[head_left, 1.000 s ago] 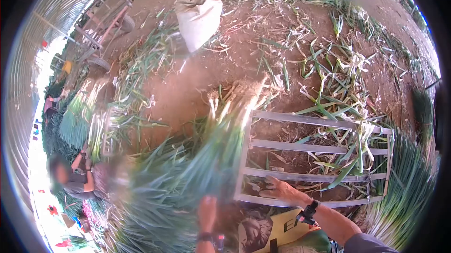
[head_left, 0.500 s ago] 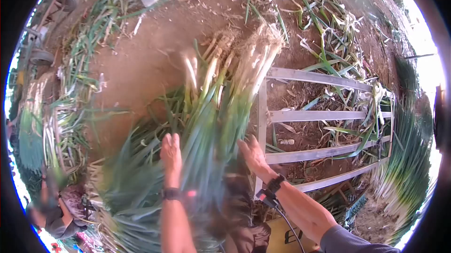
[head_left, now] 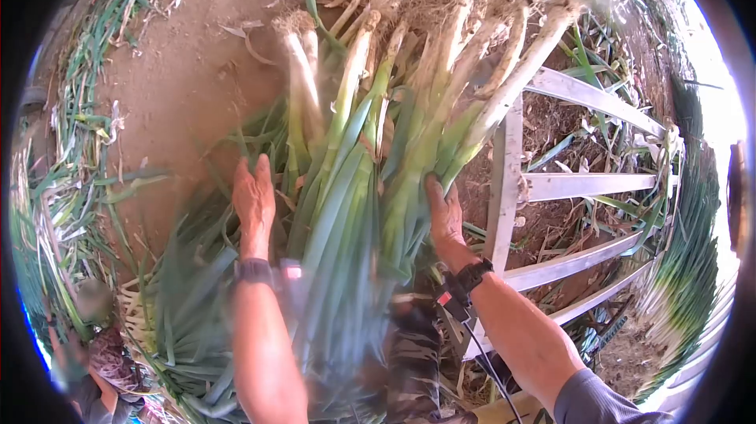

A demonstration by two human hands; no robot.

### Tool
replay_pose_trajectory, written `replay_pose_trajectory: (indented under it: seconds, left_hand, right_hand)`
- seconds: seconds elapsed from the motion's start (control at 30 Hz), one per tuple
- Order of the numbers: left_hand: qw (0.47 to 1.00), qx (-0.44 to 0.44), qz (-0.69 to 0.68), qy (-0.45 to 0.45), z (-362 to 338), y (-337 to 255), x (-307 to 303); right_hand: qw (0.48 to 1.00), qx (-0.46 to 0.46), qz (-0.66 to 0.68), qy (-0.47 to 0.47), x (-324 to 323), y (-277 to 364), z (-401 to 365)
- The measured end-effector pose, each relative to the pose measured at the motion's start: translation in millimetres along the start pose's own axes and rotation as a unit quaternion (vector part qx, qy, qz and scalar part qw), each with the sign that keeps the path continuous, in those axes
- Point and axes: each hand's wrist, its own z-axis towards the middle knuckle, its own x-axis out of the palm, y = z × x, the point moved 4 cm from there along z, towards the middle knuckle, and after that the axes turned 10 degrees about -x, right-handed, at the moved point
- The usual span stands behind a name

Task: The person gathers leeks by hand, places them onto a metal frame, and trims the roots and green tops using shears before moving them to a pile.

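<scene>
A loose bundle of long green onions (head_left: 354, 164) lies in front of me, white stalks and shaggy roots pointing away, green leaves toward me. My left hand (head_left: 254, 199) is at the bundle's left side, open, with its fingers stretched forward. On the opposite side, my right hand (head_left: 446, 215) touches the outer stalks; its visible fingers are extended and not wrapped round them, though part of the hand is hidden by leaves. Dark bands circle both wrists, and a cable runs from a small device near the right wrist.
A metal frame with crossbars (head_left: 591, 186) lies to the right, beside the onion roots. More green onions (head_left: 685, 266) are piled beyond it. Loose leaves (head_left: 94, 70) litter the dirt on the left. Another person (head_left: 98, 373) is at the lower left.
The view has moved closer to the onions, so the stalks and roots look larger. My hands have shifted forward along the bundle, and the right one now meets the outer stalks.
</scene>
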Motion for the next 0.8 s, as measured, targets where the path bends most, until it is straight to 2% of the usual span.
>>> replay_pose_trajectory:
  seconds: [0.1, 0.2, 0.23, 0.27, 0.33, 0.37, 0.4, 0.43, 0.47, 0.5, 0.6, 0.67, 0.7, 0.8]
  left_hand:
    - [0.998, -0.002, 0.055, 0.014, 28, 1, 17]
    - [0.993, -0.046, 0.071, 0.079, 61, 23, 40]
    - [0.998, -0.012, -0.002, 0.058, 64, 34, 50]
    - [0.997, -0.009, -0.009, 0.074, 69, 45, 61]
    - [0.994, -0.004, -0.02, 0.109, 75, 63, 83]
    - [0.988, -0.057, -0.015, 0.14, 77, 66, 83]
    - [0.985, -0.056, 0.008, 0.165, 75, 62, 84]
    - [0.98, -0.054, 0.035, 0.186, 73, 58, 83]
    - [0.976, -0.056, 0.062, 0.203, 65, 54, 77]
    - [0.956, -0.109, -0.146, 0.231, 38, 34, 78]
    - [0.94, -0.109, -0.189, 0.263, 18, 23, 77]
    - [0.889, -0.194, -0.281, 0.305, -2, 29, 79]
    - [0.858, -0.229, -0.328, 0.323, -8, 26, 81]
    - [0.808, -0.296, -0.359, 0.361, -33, 28, 76]
  right_hand:
    - [0.998, -0.006, 0.063, -0.025, 18, -14, 2]
    - [0.994, -0.034, 0.103, -0.024, 24, -23, 4]
    - [0.991, -0.04, 0.127, -0.011, 25, -34, 8]
    - [0.987, -0.049, 0.15, -0.001, 25, -43, 13]
    - [0.991, -0.02, 0.126, -0.028, 29, -59, 14]
    - [0.994, 0.005, 0.111, -0.024, 33, -68, 11]
    - [0.994, 0.031, 0.1, -0.016, 38, -75, 7]
    - [0.998, 0.032, 0.034, -0.03, 44, -78, 3]
    - [0.996, 0.069, 0.061, -0.013, 53, -82, -3]
    - [0.991, 0.104, 0.083, 0.003, 58, -83, -8]
    - [0.971, 0.167, 0.17, 0.031, 57, -84, -1]
    - [0.943, 0.191, 0.267, 0.052, 63, -91, -7]
    - [0.94, 0.177, 0.282, 0.069, 69, -96, -1]
    - [0.935, 0.214, 0.265, 0.1, 66, -89, -17]
